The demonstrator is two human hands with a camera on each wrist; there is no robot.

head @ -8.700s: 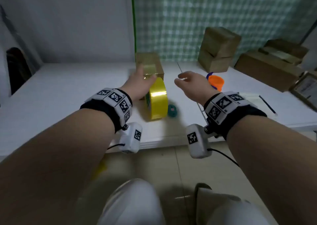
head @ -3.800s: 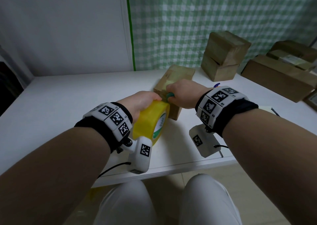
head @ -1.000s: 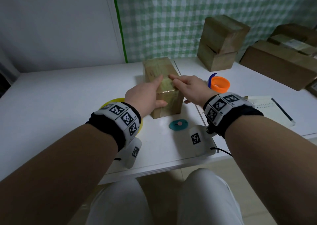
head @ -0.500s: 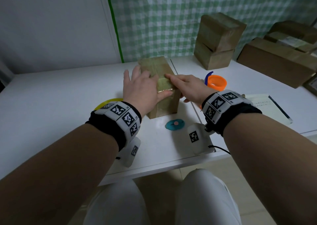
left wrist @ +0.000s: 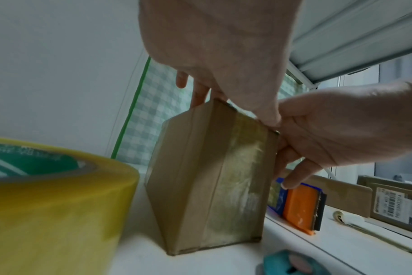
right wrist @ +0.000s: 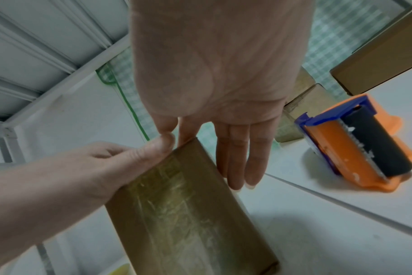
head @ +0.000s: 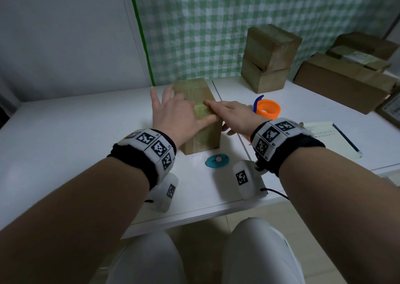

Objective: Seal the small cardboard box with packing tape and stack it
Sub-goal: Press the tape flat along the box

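Observation:
The small cardboard box (head: pixel 203 136) stands upright on the white table (head: pixel 65 136), with a strip of clear yellowish tape (head: pixel 203 111) over its top and down its near face (left wrist: pixel 238 178). My left hand (head: pixel 173 112) lies flat on the box top, fingers straight and spread. My right hand (head: pixel 231 115) presses its index finger on the tape at the top's right edge. Its other fingers (right wrist: pixel 238 158) hang straight down the box's right side. The yellow tape roll (left wrist: pixel 47 195) sits on the table left of the box, hidden behind my left wrist in the head view.
A teal cutter (head: pixel 217 160) lies just in front of the box. An orange tape dispenser (head: pixel 267 108) stands to its right. Two stacked small boxes (head: pixel 268 58) are at the back, larger cartons (head: pixel 344 82) at far right, and a notebook with a pen (head: pixel 333 136) near the right edge.
My left hand has slid forward from the near end of the box onto its top, and its fingers have spread flat. My right index finger stays on the tape.

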